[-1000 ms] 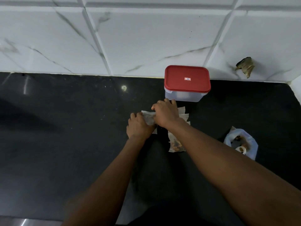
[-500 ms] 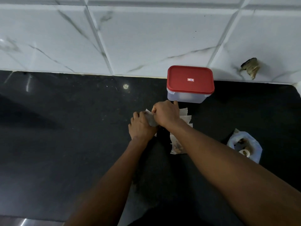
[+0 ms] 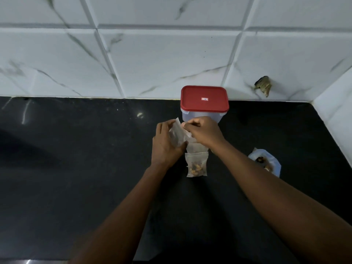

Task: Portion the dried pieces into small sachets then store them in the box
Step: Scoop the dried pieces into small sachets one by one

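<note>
Frame centre: my left hand (image 3: 167,146) curls round a sachet (image 3: 177,135) while my right hand (image 3: 205,133) pinches its lip, best parted gently.

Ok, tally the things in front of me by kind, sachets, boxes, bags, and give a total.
Small translucent white sachets: 3 in view: the held sachet, gripped by the left hand and pinched by the right hand; the filled sachet; the part-hidden sachet between them.
Clear plastic box with red lid: 1
Open white plastic bag of dried pieces: 1
Total: 5
</note>
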Demonstrator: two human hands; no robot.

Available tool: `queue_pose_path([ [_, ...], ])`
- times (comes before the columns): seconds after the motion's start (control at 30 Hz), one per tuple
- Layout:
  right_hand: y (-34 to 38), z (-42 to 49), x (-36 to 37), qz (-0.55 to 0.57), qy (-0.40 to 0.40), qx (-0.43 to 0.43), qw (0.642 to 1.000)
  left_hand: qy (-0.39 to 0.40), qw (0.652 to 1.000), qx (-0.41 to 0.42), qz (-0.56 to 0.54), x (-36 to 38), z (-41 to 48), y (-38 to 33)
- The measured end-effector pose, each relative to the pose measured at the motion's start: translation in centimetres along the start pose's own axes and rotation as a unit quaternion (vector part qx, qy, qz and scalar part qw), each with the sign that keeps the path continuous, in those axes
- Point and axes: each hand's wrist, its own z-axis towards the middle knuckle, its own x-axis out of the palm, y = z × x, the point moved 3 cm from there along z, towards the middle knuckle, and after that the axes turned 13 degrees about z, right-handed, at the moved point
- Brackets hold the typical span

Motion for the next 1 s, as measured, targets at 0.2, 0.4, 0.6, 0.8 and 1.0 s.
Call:
queue_pose_path([
  [0.2,-0.7,-3.4,-4.0,0.162,-0.012,0.064,0.985,0.031,0.994,0.099,-0.038,0.6,-1.4,-3.3],
  [0.4,-2.0,-6.4,-7.8,0.204,-0.017,0.050,0.978,0.087,0.983,0.143,-0.070,2.8,-2.7,-6.7],
  [0.6,-3.4,-9.2,-11.9,0.160,-0.066,0.029,0.985,0.104,0.971,0.177,-0.126,5.1,-3.9,-10.4],
  [0.8,-4.4,-11.3,-15.2,0.005,-0.122,-0.047,0.991,0.103,0.961,0.220,-0.132,7.3,-4.6,-13.3],
  [1.0,-5.5,-12.5,-17.0,-0.108,-0.107,-0.062,0.986,0.138,0.956,0.252,-0.059,9.9,-5.0,-14.2],
])
